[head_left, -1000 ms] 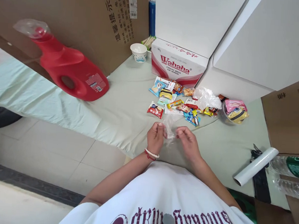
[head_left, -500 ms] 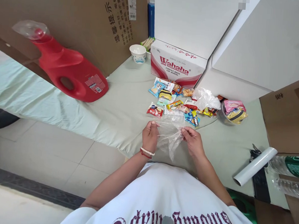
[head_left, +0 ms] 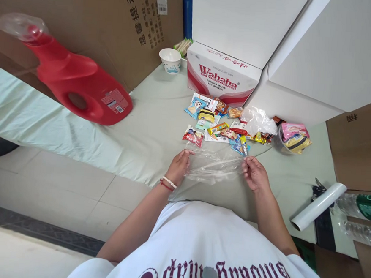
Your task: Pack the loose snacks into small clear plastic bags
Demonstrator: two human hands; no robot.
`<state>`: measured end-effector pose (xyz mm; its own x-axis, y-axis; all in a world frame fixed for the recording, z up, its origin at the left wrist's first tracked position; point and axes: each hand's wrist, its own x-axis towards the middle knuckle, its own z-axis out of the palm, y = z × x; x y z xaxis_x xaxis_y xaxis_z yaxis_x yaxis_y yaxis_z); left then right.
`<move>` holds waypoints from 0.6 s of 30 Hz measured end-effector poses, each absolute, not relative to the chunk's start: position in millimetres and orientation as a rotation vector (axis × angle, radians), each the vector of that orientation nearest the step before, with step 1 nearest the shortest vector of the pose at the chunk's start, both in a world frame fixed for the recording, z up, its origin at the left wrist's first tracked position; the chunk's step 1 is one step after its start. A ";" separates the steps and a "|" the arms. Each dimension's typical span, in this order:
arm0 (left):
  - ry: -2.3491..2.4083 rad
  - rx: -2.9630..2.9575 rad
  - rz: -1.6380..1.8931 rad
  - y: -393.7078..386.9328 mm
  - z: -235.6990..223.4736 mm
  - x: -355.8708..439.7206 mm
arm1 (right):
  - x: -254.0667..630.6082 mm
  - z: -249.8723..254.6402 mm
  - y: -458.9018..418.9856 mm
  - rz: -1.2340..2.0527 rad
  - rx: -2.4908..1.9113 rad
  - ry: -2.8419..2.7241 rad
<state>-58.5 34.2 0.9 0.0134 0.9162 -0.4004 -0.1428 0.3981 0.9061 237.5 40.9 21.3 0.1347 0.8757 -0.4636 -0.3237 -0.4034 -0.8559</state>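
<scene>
A clear, thin plastic film (head_left: 215, 166) with an elastic-looking gathered edge is stretched between my two hands, close to the table's front edge. My left hand (head_left: 179, 166) pinches its left end. At the other end, my right hand (head_left: 254, 172) is closed on the film between thumb and fingers. Just beyond the film lie several wrapped snacks, among them a red packet (head_left: 193, 135), a blue packet (head_left: 195, 107) and a yellow packet (head_left: 206, 115). A crumpled clear plastic bundle (head_left: 258, 122) rests over some snacks at the right.
A red detergent jug (head_left: 90, 90) stands at left, its top under clear film. Behind are a paper cup (head_left: 171, 61) and a Wahaba carton (head_left: 221, 76). A snack-filled plastic bowl (head_left: 279, 139), a white roll (head_left: 319, 206) and plastic bottles (head_left: 363, 206) are at right.
My hands have moved apart sideways, and the film between them has gone from bunched to stretched wide. My right hand has taken hold of it. The snacks have stayed in place.
</scene>
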 end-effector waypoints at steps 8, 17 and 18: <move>2.076 1.584 0.999 44.7 -3.4 -71.0 | 244.9 1.9 48.5 1.363 -1.673 -1.021; 1.104 2.464 0.355 29.6 -6.1 -56.2 | 257.9 -5.7 39.1 1.313 -1.694 -1.119; 1.117 2.392 0.342 30.1 -9.7 -60.3 | 262.0 -5.6 37.6 1.314 -1.700 -1.115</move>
